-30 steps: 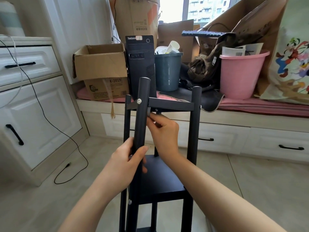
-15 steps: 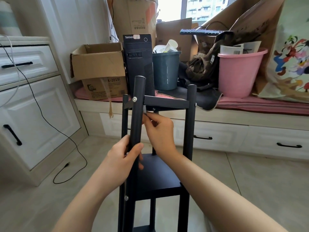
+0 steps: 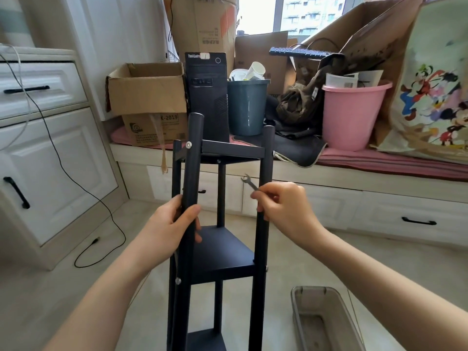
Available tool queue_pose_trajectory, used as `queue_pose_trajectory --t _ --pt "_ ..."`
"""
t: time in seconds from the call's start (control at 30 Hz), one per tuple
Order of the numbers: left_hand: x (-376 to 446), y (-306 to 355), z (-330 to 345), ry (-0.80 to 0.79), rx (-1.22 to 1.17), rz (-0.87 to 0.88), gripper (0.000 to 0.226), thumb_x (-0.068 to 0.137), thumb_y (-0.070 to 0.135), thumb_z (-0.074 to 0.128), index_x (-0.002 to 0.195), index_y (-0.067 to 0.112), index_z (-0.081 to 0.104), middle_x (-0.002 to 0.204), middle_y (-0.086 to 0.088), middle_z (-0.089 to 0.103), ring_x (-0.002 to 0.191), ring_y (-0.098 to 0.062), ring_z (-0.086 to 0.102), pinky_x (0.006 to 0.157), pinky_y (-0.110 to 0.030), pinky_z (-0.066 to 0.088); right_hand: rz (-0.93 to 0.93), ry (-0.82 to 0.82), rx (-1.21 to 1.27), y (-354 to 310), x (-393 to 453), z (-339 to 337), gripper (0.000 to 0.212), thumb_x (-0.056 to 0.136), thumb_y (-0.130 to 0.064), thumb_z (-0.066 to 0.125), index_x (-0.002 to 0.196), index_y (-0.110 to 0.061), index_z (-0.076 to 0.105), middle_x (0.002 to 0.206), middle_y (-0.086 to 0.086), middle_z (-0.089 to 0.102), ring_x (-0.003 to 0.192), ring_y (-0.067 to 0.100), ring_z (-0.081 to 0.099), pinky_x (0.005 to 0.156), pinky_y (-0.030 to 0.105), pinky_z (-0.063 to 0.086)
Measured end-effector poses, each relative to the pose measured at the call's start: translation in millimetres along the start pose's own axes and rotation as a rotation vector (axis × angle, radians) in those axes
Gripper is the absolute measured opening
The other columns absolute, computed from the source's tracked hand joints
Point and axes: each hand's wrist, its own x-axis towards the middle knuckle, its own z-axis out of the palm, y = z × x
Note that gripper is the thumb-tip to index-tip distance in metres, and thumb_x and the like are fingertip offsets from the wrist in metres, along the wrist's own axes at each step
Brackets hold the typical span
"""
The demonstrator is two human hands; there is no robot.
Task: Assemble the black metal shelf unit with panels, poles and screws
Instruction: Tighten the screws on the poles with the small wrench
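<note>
The right hand (image 3: 283, 209) pinches a small open-end wrench (image 3: 250, 182) clear of the shelf unit (image 3: 222, 252); it could slip and fall. The left hand (image 3: 174, 224) grips the front left pole (image 3: 192, 158), whose screw (image 3: 188, 145) may sit loose, letting the standing frame rack.

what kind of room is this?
Likely a home room used partly for storage: white panelled cabinets, a cushioned window seat piled with open cardboard boxes, a black desktop computer tower and a pink plastic bucket.
</note>
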Motion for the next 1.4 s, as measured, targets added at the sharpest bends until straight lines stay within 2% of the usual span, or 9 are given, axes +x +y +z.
queue_pose_trajectory --t 0.13,0.3,0.4,0.53,0.73,0.87,1.03,1.2,1.4 --pt "-1.5 -1.9 -1.6 0.003 -0.019 0.004 0.022 0.103 0.033 0.049 0.102 0.013 0.058 0.079 0.000 0.071 0.071 -0.021 0.073 0.072 -0.038 0.060 0.054 0.058 0.081 12.0 -4.9 -10.5 0.016 0.094 -0.017 0.065 0.084 -0.016 0.077 0.076 -0.008 0.066 0.065 0.006 0.058 0.064 0.022 0.048" --pt "-1.4 -5.1 -1.4 -0.061 -0.038 0.019 0.010 0.099 0.026 0.059 0.107 0.021 0.059 0.078 0.000 0.073 0.074 -0.019 0.074 0.068 -0.026 0.057 0.163 -0.207 0.238 22.2 -4.1 -11.2 0.016 0.094 -0.030 0.064 0.088 -0.030 0.079 0.129 -0.006 0.051 0.123 0.007 0.048 0.096 0.033 0.047" --pt "-2.2 -7.2 -2.3 -0.152 -0.042 0.030 0.029 0.091 0.015 0.071 0.115 0.026 0.059 0.085 -0.002 0.076 0.079 -0.017 0.075 0.069 -0.017 0.056 0.228 -0.285 0.445 21.4 0.6 -13.3 0.018 0.095 -0.026 0.062 0.088 -0.028 0.079 0.114 -0.012 0.068 0.112 0.008 0.061 0.082 0.032 0.053" --pt "-3.0 -7.8 4.3 -0.201 -0.141 0.054 0.032 0.090 0.011 0.071 0.117 0.022 0.059 0.090 -0.005 0.074 0.081 -0.028 0.075 0.072 -0.027 0.060 0.277 -0.172 0.646 24.9 4.1 -14.0 0.018 0.092 -0.017 0.067 0.083 -0.020 0.081 0.100 0.000 0.076 0.093 0.015 0.069 0.084 0.045 0.060" --pt "2.4 -8.4 3.8 -0.171 -0.170 0.098 0.032 0.092 0.008 0.067 0.121 0.020 0.058 0.086 -0.005 0.071 0.080 -0.029 0.074 0.071 -0.027 0.060 0.197 -0.041 0.606 26.6 -1.8 -5.1 0.021 0.092 -0.015 0.068 0.080 -0.024 0.082 0.093 0.001 0.075 0.079 0.005 0.064 0.071 0.027 0.056" --pt "4.5 -12.6 3.6 -0.148 -0.175 0.104 0.034 0.093 0.006 0.066 0.122 0.022 0.057 0.090 -0.006 0.069 0.082 -0.029 0.074 0.074 -0.030 0.061 0.141 -0.003 0.583 22.5 -4.6 -3.9 0.018 0.092 -0.017 0.068 0.082 -0.025 0.082 0.091 -0.004 0.070 0.080 0.003 0.063 0.073 0.028 0.053" --pt "7.4 -21.1 6.4 -0.100 -0.103 0.096 0.028 0.094 0.007 0.066 0.116 0.021 0.057 0.091 0.002 0.071 0.083 -0.022 0.075 0.072 -0.026 0.061 0.066 0.064 0.513 11.9 -8.8 -3.5 0.015 0.091 -0.017 0.070 0.086 -0.025 0.081 0.093 0.013 0.062 0.084 0.027 0.060 0.078 0.041 0.055" --pt "15.6 -24.8 7.9 -0.040 -0.013 0.062 0.023 0.096 0.011 0.065 0.112 0.024 0.056 0.096 0.008 0.070 0.085 -0.017 0.075 0.071 -0.030 0.062 0.069 0.083 0.509 0.9 -15.2 -1.8 0.012 0.090 -0.016 0.071 0.088 -0.022 0.082 0.081 -0.011 0.056 0.078 0.005 0.058 0.080 0.034 0.051" --pt "23.1 -27.6 3.4 0.134 0.236 0.084 0.038 0.089 0.022 0.076 0.120 0.031 0.056 0.106 0.013 0.063 0.076 -0.007 0.071 0.073 -0.023 0.054 0.063 0.030 0.493 -13.4 -21.8 -1.5 0.010 0.088 -0.015 0.072 0.089 -0.019 0.081 0.093 -0.006 0.057 0.092 0.011 0.059 0.090 0.038 0.054"
